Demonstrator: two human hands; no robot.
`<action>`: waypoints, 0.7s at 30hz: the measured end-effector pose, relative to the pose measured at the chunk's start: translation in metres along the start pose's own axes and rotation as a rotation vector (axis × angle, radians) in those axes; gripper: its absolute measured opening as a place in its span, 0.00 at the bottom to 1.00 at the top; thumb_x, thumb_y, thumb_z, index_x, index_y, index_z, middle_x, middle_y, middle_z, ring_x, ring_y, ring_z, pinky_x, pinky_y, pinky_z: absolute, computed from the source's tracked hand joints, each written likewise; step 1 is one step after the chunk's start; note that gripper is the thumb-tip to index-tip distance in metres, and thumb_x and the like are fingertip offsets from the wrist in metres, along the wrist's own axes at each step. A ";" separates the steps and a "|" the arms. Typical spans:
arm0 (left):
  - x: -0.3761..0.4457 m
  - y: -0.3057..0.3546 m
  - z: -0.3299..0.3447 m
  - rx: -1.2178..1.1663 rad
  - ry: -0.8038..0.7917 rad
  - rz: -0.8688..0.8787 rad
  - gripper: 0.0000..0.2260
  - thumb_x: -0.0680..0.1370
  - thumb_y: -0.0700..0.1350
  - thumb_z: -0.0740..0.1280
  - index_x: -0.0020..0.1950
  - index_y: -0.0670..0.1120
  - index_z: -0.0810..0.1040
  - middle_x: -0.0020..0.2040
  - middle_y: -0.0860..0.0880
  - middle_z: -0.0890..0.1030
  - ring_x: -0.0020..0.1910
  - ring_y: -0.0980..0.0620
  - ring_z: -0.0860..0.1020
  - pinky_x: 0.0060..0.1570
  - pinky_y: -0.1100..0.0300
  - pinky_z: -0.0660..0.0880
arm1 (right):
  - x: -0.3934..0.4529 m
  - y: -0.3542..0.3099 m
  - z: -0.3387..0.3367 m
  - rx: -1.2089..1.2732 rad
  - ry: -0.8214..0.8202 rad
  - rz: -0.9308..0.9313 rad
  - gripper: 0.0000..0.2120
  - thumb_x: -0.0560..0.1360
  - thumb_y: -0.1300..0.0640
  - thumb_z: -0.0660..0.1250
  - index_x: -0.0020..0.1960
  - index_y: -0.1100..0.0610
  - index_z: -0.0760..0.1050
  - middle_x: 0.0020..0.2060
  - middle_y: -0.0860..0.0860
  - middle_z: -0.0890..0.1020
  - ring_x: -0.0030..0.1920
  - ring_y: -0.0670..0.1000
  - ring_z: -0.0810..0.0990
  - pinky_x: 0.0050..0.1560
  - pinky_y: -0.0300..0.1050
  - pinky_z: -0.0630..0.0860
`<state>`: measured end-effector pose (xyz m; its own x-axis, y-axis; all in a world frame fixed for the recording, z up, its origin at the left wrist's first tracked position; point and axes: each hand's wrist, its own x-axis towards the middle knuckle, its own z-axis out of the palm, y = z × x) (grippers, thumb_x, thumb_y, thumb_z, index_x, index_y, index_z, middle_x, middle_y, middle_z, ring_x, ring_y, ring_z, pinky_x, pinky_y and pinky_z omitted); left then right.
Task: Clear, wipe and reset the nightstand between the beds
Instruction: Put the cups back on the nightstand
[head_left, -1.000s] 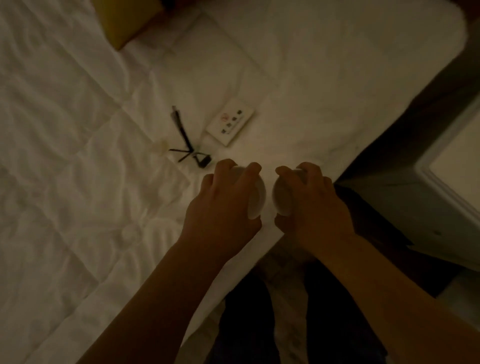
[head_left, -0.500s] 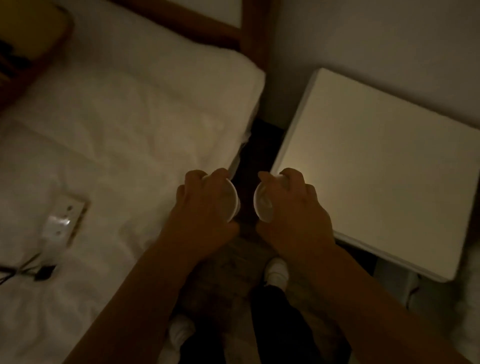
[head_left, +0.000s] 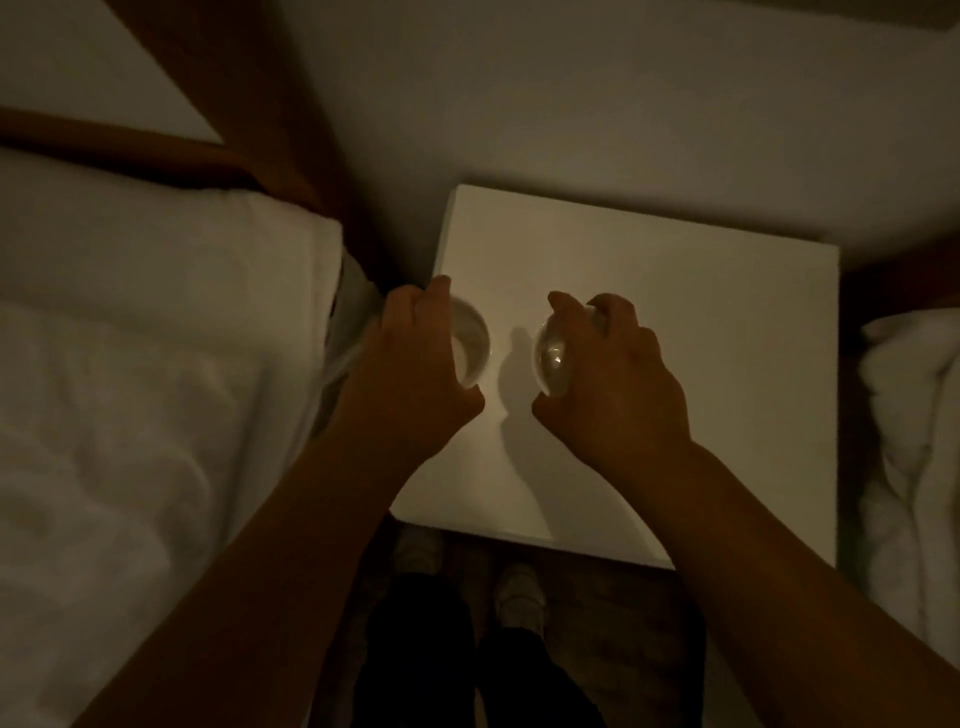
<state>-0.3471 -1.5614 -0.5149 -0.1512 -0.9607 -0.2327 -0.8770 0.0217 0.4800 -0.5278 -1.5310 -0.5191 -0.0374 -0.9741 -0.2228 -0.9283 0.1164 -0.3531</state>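
The white nightstand (head_left: 675, 332) stands against the wall between two beds, its top bare apart from what I hold. My left hand (head_left: 410, 374) grips a small white cup (head_left: 472, 340) over the nightstand's left edge, its mouth facing right. My right hand (head_left: 618, 384) grips a second white cup (head_left: 550, 358) over the middle of the top, tilted with its mouth facing left. The two cups are a short gap apart. Whether either cup touches the surface I cannot tell.
A bed with white bedding (head_left: 156, 389) and a wooden headboard (head_left: 218, 156) lies at the left. White bedding of another bed (head_left: 914, 441) shows at the right edge. My legs and shoes (head_left: 514, 597) stand on the dark floor in front of the nightstand.
My view has swung from the left bed to the nightstand. Both hands have carried the cups rightward, from over the bed to above the nightstand top.
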 end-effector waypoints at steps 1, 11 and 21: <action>0.011 0.002 0.002 0.011 0.004 0.006 0.43 0.66 0.47 0.78 0.75 0.46 0.59 0.68 0.43 0.65 0.64 0.42 0.68 0.55 0.57 0.63 | 0.006 0.004 0.000 0.009 0.004 0.016 0.46 0.63 0.48 0.76 0.73 0.44 0.52 0.68 0.52 0.61 0.62 0.59 0.68 0.44 0.50 0.73; 0.093 -0.005 0.021 0.215 -0.076 0.147 0.44 0.67 0.52 0.76 0.75 0.53 0.54 0.71 0.44 0.61 0.67 0.39 0.65 0.57 0.48 0.70 | 0.061 0.020 0.010 0.012 0.032 0.125 0.42 0.63 0.49 0.75 0.71 0.51 0.58 0.68 0.51 0.64 0.61 0.60 0.70 0.44 0.50 0.73; 0.132 -0.003 0.025 0.251 -0.015 0.248 0.44 0.64 0.52 0.78 0.73 0.49 0.58 0.68 0.43 0.66 0.63 0.39 0.70 0.56 0.48 0.72 | 0.102 0.022 0.010 -0.017 0.095 0.132 0.46 0.62 0.47 0.78 0.73 0.51 0.58 0.69 0.51 0.65 0.61 0.60 0.71 0.44 0.50 0.71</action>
<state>-0.3760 -1.6815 -0.5677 -0.3787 -0.9135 -0.1485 -0.8973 0.3232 0.3006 -0.5488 -1.6257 -0.5583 -0.1934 -0.9647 -0.1785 -0.9192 0.2418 -0.3108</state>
